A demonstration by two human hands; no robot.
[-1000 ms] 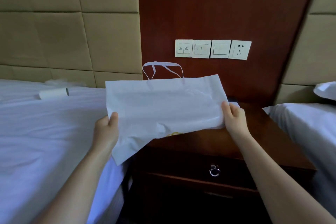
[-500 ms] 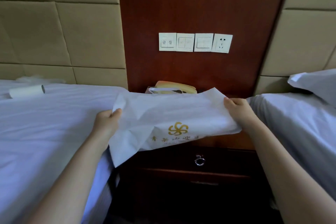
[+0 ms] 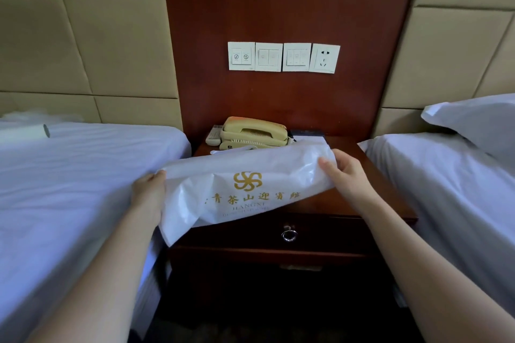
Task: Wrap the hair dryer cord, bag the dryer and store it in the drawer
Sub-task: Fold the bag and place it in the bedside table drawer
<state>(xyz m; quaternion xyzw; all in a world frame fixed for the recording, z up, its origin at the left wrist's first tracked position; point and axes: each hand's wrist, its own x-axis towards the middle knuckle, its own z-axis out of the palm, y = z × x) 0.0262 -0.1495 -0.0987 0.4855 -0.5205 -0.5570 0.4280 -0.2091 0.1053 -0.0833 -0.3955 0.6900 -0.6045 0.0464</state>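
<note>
Head view, looking forward and down between two beds. A white plastic bag (image 3: 245,184) with a gold emblem and printed hotel lettering is stretched in the air above a dark wooden nightstand (image 3: 390,203). Its long axis runs left to right, between the two hands.

The left hand (image 3: 150,189) grips the bag's left end with its fingers curled round the edge. The right hand (image 3: 345,172) pinches the right end, thumb on top and fingers underneath. The bag's handle loops (image 3: 234,149) lie along the far edge, towards a beige telephone (image 3: 253,133), so the opening probably faces away from the person.

The drawer (image 3: 320,234) is shut and sits directly beneath the bag. Its ring pull (image 3: 289,234) is nearer the right hand than the left.

The hair dryer is not in view (nor is its cord), so the bag looks flat and empty, and bagging seems not yet begun.

A remote control (image 3: 213,135) lies beside the telephone, and a wall socket (image 3: 324,58) is above.
</note>
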